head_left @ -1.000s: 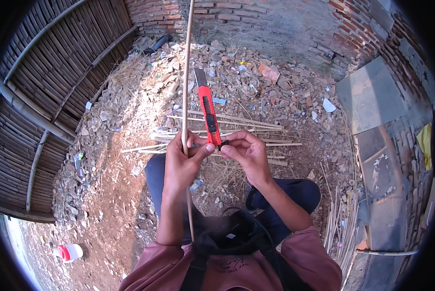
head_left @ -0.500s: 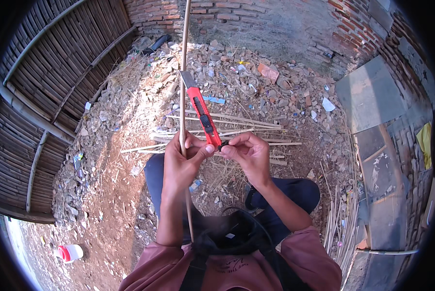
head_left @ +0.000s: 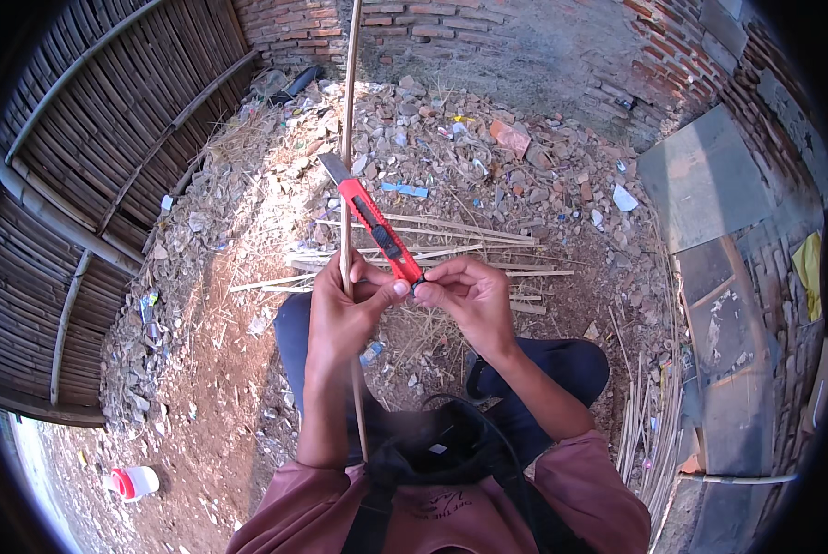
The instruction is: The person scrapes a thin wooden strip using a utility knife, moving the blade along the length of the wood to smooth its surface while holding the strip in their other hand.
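A red box cutter [head_left: 363, 205] with a black slider is held in front of me, its blade extended and pointing up and left across a long bamboo strip [head_left: 349, 102]. My left hand [head_left: 344, 314] is closed around the strip, which stands almost upright; its thumb and fingertips meet the lower end of the cutter. My right hand [head_left: 474, 300] pinches that same lower end at its dark cap. On the ground beyond my hands lie several cut bamboo strips [head_left: 469, 231]. The strip's lower end passes behind my left forearm to my lap.
Rubble and litter [head_left: 414, 120] cover the ground up to a brick wall [head_left: 451, 32]. A bamboo fence [head_left: 72, 194] stands at left, with a red-and-white container [head_left: 137, 482] below it. More thin strips [head_left: 649, 425] lie at right beside leaning boards [head_left: 709, 175].
The box cutter has tilted further left, its blade swinging down and across the strip. My right fingers have shifted slightly at its end; my left hand and the strip are almost still.
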Motion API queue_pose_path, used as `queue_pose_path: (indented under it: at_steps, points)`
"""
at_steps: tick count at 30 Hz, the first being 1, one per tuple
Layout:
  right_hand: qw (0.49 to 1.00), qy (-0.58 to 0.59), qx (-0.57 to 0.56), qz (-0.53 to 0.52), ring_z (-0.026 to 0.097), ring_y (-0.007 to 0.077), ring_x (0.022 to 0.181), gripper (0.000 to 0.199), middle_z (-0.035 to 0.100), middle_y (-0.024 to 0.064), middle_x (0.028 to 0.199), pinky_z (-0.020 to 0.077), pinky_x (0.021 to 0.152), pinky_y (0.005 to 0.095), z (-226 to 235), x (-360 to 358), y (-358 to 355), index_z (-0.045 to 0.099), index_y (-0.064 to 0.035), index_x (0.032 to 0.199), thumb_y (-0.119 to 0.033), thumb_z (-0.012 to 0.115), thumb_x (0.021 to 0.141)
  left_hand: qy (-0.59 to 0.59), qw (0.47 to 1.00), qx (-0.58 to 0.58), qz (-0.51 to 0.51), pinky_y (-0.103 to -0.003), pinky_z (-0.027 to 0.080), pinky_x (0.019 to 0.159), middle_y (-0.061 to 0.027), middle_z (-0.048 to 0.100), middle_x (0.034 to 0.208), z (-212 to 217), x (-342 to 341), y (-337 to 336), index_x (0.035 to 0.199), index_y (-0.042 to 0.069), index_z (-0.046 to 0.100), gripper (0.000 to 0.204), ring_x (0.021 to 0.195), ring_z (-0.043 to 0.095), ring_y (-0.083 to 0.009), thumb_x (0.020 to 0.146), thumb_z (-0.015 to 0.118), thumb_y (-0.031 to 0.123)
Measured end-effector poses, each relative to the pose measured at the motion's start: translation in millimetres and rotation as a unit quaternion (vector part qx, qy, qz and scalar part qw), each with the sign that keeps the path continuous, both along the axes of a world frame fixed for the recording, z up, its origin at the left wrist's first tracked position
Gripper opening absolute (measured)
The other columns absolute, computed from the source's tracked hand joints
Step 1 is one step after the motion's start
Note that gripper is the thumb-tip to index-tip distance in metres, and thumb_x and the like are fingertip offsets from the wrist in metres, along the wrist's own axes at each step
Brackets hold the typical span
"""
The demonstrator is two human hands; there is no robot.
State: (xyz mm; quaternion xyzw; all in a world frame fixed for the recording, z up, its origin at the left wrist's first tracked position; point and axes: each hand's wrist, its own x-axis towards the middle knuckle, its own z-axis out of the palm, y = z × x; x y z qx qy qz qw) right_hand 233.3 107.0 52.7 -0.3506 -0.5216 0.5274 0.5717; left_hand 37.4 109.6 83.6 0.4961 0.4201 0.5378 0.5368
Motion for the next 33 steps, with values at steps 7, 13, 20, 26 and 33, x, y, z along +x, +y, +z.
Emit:
queue_pose_path:
  at_steps: [7, 13, 20, 26, 33]
  points:
    - [0.998, 0.059, -0.025, 0.013, 0.078, 0.0174, 0.092, 0.023, 0.078, 0.0135, 0.105, 0.0653, 0.083, 0.0288, -2.6, -1.4, 2.9, 0.068, 0.004, 0.117, -0.002, 0.078, 0.097, -0.059, 0.998, 0.025, -0.001, -0.035, 0.068, 0.08, -0.0142, 0.075, 0.09, -7.5, -2.2, 3.7, 0.093, 0.013, 0.037, 0.048, 0.089, 0.079, -0.0225, 0.09, 0.081, -0.008]
    - [0.998, 0.046, -0.034, 0.035, 0.078, 0.019, 0.095, 0.029, 0.077, 0.0127, 0.106, 0.0661, 0.085, 0.0303, 8.8, 0.7, -0.9, 0.068, 0.0056, 0.124, -0.002, 0.077, 0.098, -0.04, 0.999, 0.017, -0.008, -0.034, 0.068, 0.079, -0.0149, 0.075, 0.09, -6.0, -1.3, 3.2, 0.093, 0.013, 0.038, 0.048, 0.087, 0.079, -0.0229, 0.09, 0.08, -0.008]
    - [0.999, 0.032, -0.028, 0.035, 0.078, 0.0184, 0.099, 0.029, 0.077, 0.0128, 0.107, 0.0658, 0.089, 0.0312, 13.8, 0.1, -2.6, 0.07, 0.0045, 0.125, 0.0, 0.077, 0.097, -0.043, 0.999, 0.018, -0.011, -0.035, 0.069, 0.079, -0.0148, 0.075, 0.09, -5.7, -3.8, 3.9, 0.093, 0.013, 0.037, 0.048, 0.087, 0.079, -0.0236, 0.09, 0.08, -0.008]
    - [1.0, 0.022, -0.015, 0.001, 0.077, 0.0162, 0.098, 0.025, 0.078, 0.013, 0.108, 0.0642, 0.089, 0.0297, 6.0, 3.3, 0.4, 0.07, 0.003, 0.115, 0.002, 0.08, 0.093, -0.026, 0.999, 0.015, -0.01, -0.035, 0.069, 0.078, -0.0149, 0.075, 0.09, -2.6, -3.8, 1.7, 0.094, 0.013, 0.037, 0.048, 0.088, 0.08, -0.0242, 0.09, 0.08, -0.008]
    - [0.999, 0.031, 0.014, -0.011, 0.077, 0.0158, 0.096, 0.025, 0.079, 0.0125, 0.104, 0.0645, 0.087, 0.0293, 2.2, 0.4, -0.3, 0.071, 0.0025, 0.112, -0.001, 0.084, 0.092, -0.023, 1.0, 0.01, -0.019, -0.035, 0.069, 0.078, -0.0152, 0.075, 0.089, 2.6, -1.6, -0.7, 0.095, 0.012, 0.037, 0.047, 0.088, 0.08, -0.0239, 0.091, 0.08, -0.007]
